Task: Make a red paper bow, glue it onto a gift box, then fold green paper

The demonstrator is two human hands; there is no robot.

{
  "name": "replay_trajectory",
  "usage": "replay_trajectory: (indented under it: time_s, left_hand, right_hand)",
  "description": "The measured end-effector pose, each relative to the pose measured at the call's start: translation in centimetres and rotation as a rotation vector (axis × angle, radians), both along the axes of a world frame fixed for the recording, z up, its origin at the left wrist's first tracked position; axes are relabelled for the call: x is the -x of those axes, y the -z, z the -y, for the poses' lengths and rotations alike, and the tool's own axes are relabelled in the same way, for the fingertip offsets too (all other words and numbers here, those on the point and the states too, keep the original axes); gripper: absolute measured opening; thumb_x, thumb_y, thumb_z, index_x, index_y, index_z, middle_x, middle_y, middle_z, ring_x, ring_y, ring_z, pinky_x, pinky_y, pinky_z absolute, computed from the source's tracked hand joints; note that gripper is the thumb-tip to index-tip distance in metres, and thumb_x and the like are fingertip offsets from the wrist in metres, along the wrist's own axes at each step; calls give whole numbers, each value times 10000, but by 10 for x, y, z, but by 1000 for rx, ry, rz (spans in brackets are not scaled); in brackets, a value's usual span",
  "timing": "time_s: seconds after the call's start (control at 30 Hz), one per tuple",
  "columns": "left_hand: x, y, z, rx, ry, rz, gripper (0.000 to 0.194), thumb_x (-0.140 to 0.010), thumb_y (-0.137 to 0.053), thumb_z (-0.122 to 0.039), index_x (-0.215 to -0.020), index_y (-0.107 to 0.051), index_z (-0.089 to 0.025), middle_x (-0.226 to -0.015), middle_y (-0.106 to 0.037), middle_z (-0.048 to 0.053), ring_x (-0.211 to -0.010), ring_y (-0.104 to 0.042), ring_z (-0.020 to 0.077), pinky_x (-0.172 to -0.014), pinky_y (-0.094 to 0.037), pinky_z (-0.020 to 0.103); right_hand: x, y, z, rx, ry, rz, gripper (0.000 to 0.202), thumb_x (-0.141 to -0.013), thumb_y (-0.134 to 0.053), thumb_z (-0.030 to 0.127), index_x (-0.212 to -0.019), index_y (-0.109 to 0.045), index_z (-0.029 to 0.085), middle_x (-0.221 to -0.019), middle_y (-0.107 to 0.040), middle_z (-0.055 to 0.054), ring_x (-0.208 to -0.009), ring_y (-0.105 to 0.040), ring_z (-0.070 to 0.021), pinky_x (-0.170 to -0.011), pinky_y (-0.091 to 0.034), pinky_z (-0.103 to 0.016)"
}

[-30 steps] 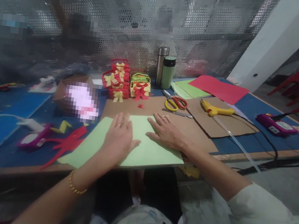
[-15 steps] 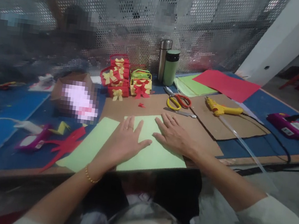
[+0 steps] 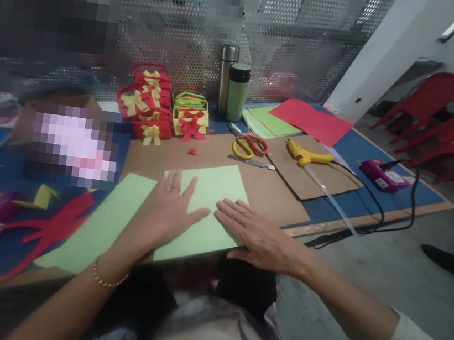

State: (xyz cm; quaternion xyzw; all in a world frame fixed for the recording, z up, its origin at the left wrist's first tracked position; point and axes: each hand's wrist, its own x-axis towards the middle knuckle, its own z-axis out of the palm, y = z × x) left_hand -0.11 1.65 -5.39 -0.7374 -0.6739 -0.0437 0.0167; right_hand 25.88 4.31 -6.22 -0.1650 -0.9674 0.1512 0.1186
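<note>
A light green sheet of paper [image 3: 217, 182] lies in front of me on a brown cardboard mat [image 3: 285, 205]. My left hand [image 3: 174, 205] rests flat on its left part with the fingers spread and the thumb out to the right. On the sheet's right front edge lies my right hand [image 3: 256, 235], fingers stretched out and pointing left, thumb near the table edge. A second light green sheet [image 3: 99, 220] is to the left, partly covered by my left wrist. Beyond the hands are scissors [image 3: 250, 146] with yellow and orange handles and a metal blade [image 3: 256, 164].
A yellow glue gun [image 3: 308, 154] lies on cardboard at right. Small red baskets with bows [image 3: 152, 104], a yellow basket [image 3: 191, 121] and a green tumbler [image 3: 237, 93] stand behind. Red paper [image 3: 311, 120] is at the back; red strips [image 3: 61, 220] lie left.
My right hand has slid towards me, from the sheet's upper right to its front right edge. My left hand stays on the sheet. The view has turned to the right.
</note>
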Motion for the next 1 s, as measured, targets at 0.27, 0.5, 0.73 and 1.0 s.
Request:
replay_trajectory:
  time_s: [0.27, 0.5, 0.73, 1.0]
  left_hand:
    - [50, 20, 61, -46, 469, 150, 857, -861, -565, -733, -1591, -391, -319, -1677, -317, 107, -1527, -341, 393, -1228, -304, 611]
    - [60, 15, 80, -121, 444, 311, 477, -978, -465, -218, -1389, -641, -383, -1503, -590, 7, -1457, -483, 251, -1207, -421, 500]
    - [46, -6, 78, -262, 203, 547, 237, -940, -612, -393, -1020, -813, -295, -1073, -816, 38, -1045, -758, 256, -951, -588, 418]
    - [31, -30, 50, -166, -304, 619, 461, -874, -516, -530, -542, -458, -215, -544, -490, -35, -583, -499, 146, -573, -376, 260]
  right_hand:
    - [-1, 0, 1, 7, 56, 9, 758, -950, -675, 404, -1568, -397, 65, -1637, -348, -244, -1560, -267, -325, -1272, -246, -561]
    - [-5, -9, 7, 90, 47, -115, 494, -1014, -570, 304, -1483, -537, 150, -1540, -527, -196, -1470, -459, -256, -1247, -332, -488]
    - [-21, 0, -2, 283, 98, -482, 242, -1041, -529, 282, -1134, -740, 208, -1141, -780, -86, -1106, -719, -182, -1005, -544, -300]
    - [10, -6, -40, 312, 528, -445, 276, -912, -570, 325, -672, -585, 190, -593, -524, 29, -570, -455, -116, -538, -334, -234]
